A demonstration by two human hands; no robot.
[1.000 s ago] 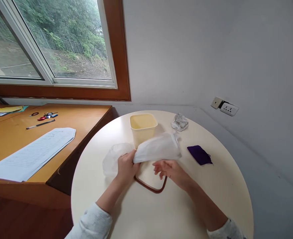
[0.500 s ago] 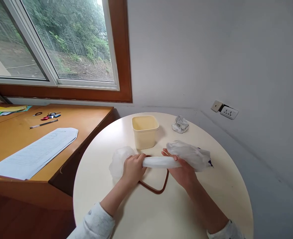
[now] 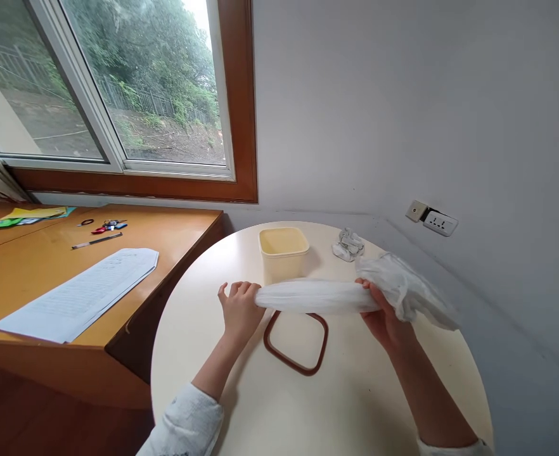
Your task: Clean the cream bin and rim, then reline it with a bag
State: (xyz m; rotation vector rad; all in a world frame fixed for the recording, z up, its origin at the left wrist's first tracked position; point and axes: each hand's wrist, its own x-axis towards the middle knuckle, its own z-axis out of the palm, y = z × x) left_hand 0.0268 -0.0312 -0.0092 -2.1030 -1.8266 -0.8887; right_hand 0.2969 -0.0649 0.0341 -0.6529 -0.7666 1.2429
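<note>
Gripping one white plastic bag [image 3: 315,296], left fingers [image 3: 244,289] and right fingers [image 3: 379,297] hang near one brown frame [image 3: 289,362]

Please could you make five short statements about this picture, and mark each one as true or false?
1. The white bag stretches between the left hand and the right hand. True.
2. The crumpled wad is right of the bin. True.
3. The bin lies on its side. False: it stands upright.
4. The brown frame lies on the table. True.
5. The left hand holds the brown frame. False: it holds one end of the white bag.
</note>
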